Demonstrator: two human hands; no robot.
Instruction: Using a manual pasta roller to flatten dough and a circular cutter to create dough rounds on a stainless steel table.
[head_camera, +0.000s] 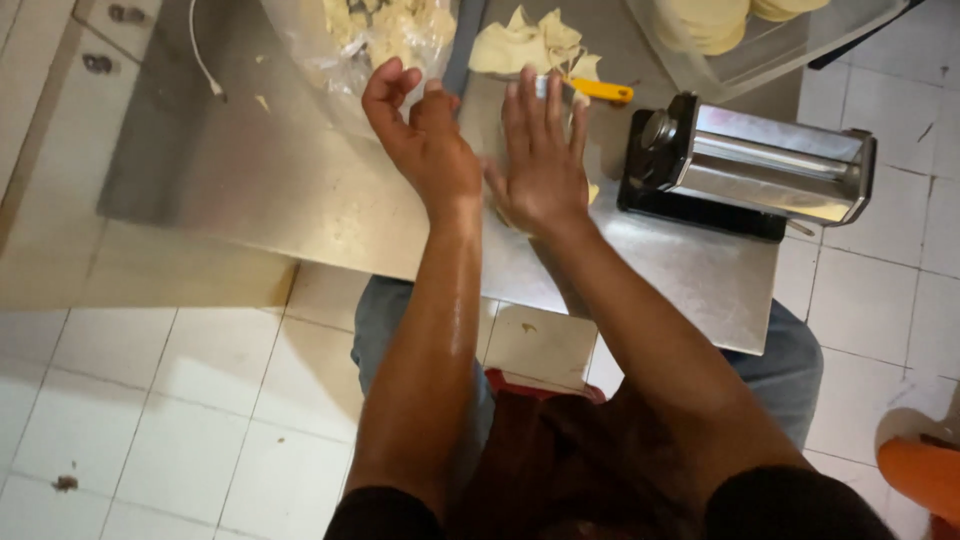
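From the head camera, we look down at a shiny metal surface (300, 190) that stands on a white tiled floor (180, 400).

The left hand (425, 140) is over the surface, turned on its side. Its fingers (385, 85) are curled a little and spread apart, and they hold nothing. They reach up near a clear plastic bag (340, 50) with pale yellow dough inside.

The right hand (540, 160) is flat, palm down, just beside the left hand. Its fingers (545, 105) are straight and a bit apart. They press on a flat piece of dough (594, 192). Only a small pale edge of that dough shows by the hand, so most of it is hidden.

Just past the right hand's fingertips lies a pile of thin dough pieces (530, 45). A tool with a yellow handle (600, 90) rests beside the pile.

To the right of the right hand stands a silver pasta machine (760, 160) on the surface. Behind it is a clear tray (770, 50) with round dough sheets stacked inside.

A white cable (205, 60) lies at the far left of the surface.

The person wears blue jeans (790, 370). An orange thing (925, 470) shows at the right edge, on the floor.
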